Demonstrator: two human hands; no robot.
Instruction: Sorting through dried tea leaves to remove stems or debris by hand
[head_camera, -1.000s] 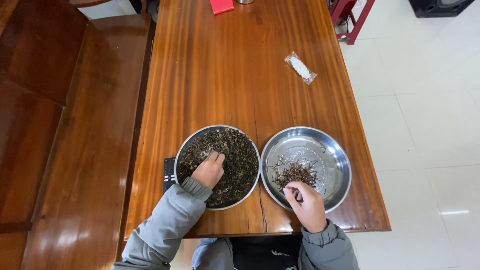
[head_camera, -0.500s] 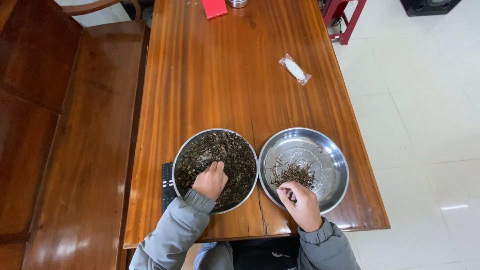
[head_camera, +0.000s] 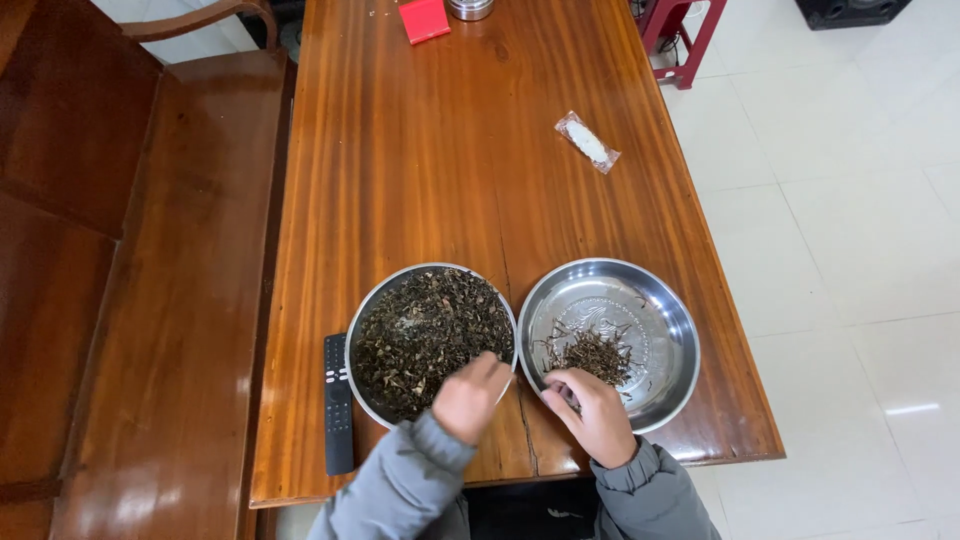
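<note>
Two steel pans (head_camera: 676, 322) side by side on worktop (head_camera: 420, 170). I see left hand (head_camera: 468, 398) at full pan's (head_camera: 358, 345) rim, fingers curled — contents unclear; right hand (head_camera: 597, 412) pinching stems (head_camera: 592, 352) — sorted pile kept apart from dried leaves (head_camera: 425, 335).

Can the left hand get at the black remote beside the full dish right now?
Probably yes: the left hand sits at the leaf-filled dish, and the remote lies just left of it, uncovered.

Slim black remote control (head_camera: 338, 404) lying near the front left edge of the long polished reddish wooden bench (head_camera: 440, 180), small clear plastic packet with white contents (head_camera: 587, 142) toward its right side, flat red card (head_camera: 424, 19) and round metal tin (head_camera: 469, 8) at the far end, pale tiled floor (head_camera: 850, 230) to the right
</note>
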